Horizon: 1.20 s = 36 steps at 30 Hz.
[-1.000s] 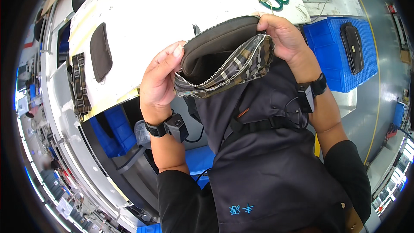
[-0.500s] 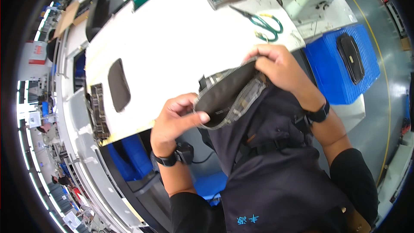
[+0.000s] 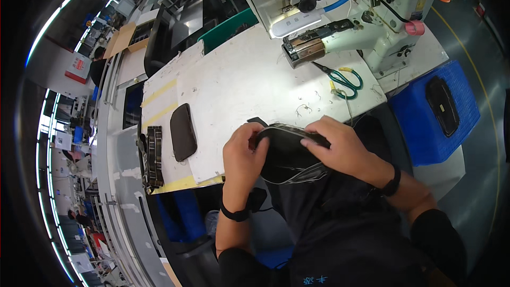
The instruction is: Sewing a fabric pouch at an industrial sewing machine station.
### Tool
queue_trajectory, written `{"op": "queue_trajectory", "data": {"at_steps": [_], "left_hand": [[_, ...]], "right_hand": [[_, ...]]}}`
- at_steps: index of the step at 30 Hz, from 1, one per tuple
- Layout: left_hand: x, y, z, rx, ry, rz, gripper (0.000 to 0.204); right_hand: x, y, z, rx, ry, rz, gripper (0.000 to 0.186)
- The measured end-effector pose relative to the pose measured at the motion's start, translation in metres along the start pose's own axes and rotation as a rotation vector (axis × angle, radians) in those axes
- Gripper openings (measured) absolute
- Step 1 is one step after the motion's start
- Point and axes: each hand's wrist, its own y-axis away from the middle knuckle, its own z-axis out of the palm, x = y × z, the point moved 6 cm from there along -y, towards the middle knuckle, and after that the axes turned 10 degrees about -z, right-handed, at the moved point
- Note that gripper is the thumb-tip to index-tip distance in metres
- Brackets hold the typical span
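I hold a dark zippered pouch (image 3: 289, 160) with its mouth spread apart, over my lap at the table's near edge. A zipper runs along the rim, and the dark lining shows inside. My left hand (image 3: 243, 154) pinches the rim at the left end, its thumb on the inner side. At the upper right of the rim, my right hand (image 3: 342, 146) grips the edge between thumb and fingers. The fingers behind the pouch wall are partly hidden. Closest to my right hand on the table lie scissors (image 3: 355, 86) with green handles.
A sewing machine (image 3: 390, 34) with a cylinder arm stands at the far right of the white table (image 3: 223, 106). A brown rounded panel (image 3: 183, 133) and a plaid strip (image 3: 154, 154) lie left. Beside me at right, a blue crate (image 3: 414, 122) bears another dark pouch (image 3: 442, 107).
The view has shifted, bringing more of the sewing machine in. The pouch has turned from a slant to nearly level. My left hand has moved up around its left end; both hands still hold it.
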Motion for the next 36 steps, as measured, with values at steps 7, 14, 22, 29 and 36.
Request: {"op": "queue_trajectory", "data": {"at_steps": [7, 14, 22, 29, 36], "left_hand": [[-0.018, 0.010, 0.021, -0.655, 0.477, -0.129, 0.030], [-0.010, -0.012, -0.017, 0.336, -0.080, 0.093, 0.023], [-0.116, -0.022, 0.030, 0.182, -0.220, 0.095, 0.040], [-0.132, -0.010, 0.055, 0.272, -0.091, 0.045, 0.035], [-0.123, -0.007, 0.048, 0.400, -0.167, 0.079, 0.024]], "right_hand": [[0.030, -0.008, -0.008, -0.010, -0.106, 0.176, 0.017], [-0.020, -0.018, -0.005, 0.047, 0.061, -0.232, 0.030], [0.004, -0.002, 0.056, -0.081, 0.294, -0.504, 0.047], [0.037, 0.022, 0.035, -0.036, 0.240, -0.335, 0.035], [0.044, 0.032, 0.031, 0.095, 0.111, -0.329, 0.017]]}}
